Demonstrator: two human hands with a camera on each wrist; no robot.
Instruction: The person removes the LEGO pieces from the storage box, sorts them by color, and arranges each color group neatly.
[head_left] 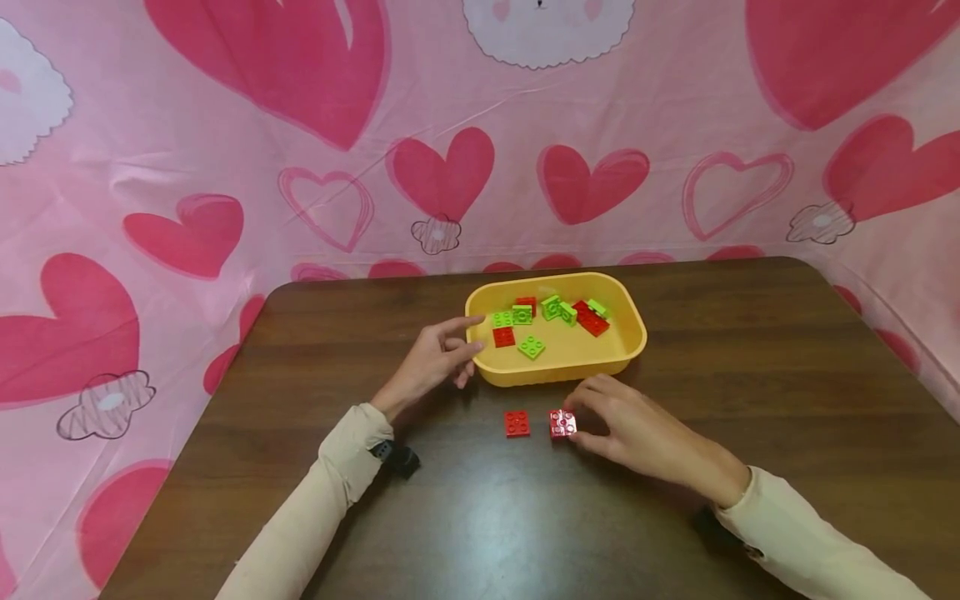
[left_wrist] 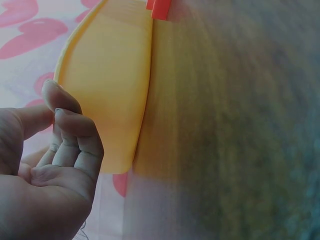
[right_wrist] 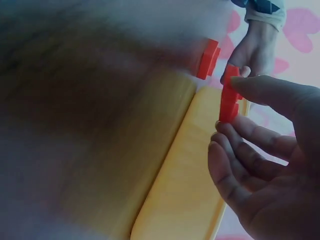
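A yellow tray (head_left: pixel 555 377) stands toward the table's far side, with green and red toy building bricks inside. At its left end, my left hand (head_left: pixel 442 354) has its index finger and thumb at the rim, its other fingers curled outside. In the left wrist view, those fingers (left_wrist: pixel 75 130) partly cover the tray wall (left_wrist: pixel 110 75). My right hand (head_left: pixel 626 429) pinches a flat red brick (head_left: pixel 562 423) between thumb and fingers, in front of the tray. The studs of this brick (right_wrist: pixel 229 95) face sideways in the right wrist view. Another red brick (head_left: pixel 517 423) lies just left, studs up.
Inside the tray are a loose green brick (head_left: pixel 532 347), a red brick (head_left: pixel 504 337) and, at the right, a larger red piece (head_left: pixel 592 320) with a green one on it. The dark wooden table (head_left: pixel 480 517) meets a pink heart-patterned cloth (head_left: pixel 517 100) behind.
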